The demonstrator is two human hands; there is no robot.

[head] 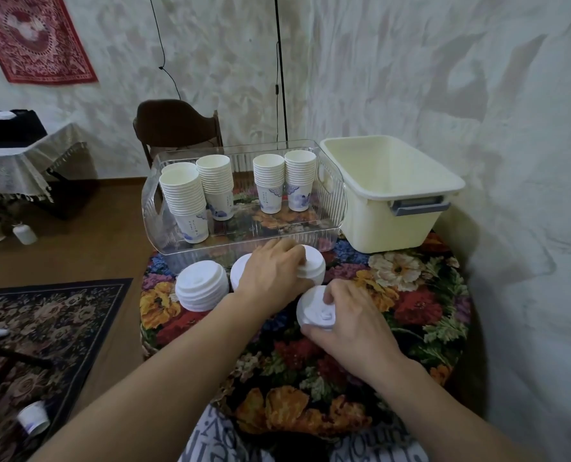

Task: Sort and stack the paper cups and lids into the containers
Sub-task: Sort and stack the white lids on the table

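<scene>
White plastic lids fill both hands. The right hand [350, 323] curls around a short stack of lids [315, 311], thumb at its near edge and fingers over the far rim; the stack stands upright on the flowered tablecloth [410, 295], tops facing up. Just beyond it, the left hand [270, 273] grips a second lid stack [312, 263], also upright, fingers wrapped over its top. Partly hidden under the left wrist sits a third stack [239, 273], and further left a fourth, ribbed-looking stack [202, 288]. Past the left hand stands a clear ribbed plastic bin [334, 208] holding four upright stacks of paper cups [270, 183], mouths up, bottom cups printed in blue. Beyond the right hand stands a cream plastic tub [394, 201] with a grey handle; nothing shows inside it.
</scene>
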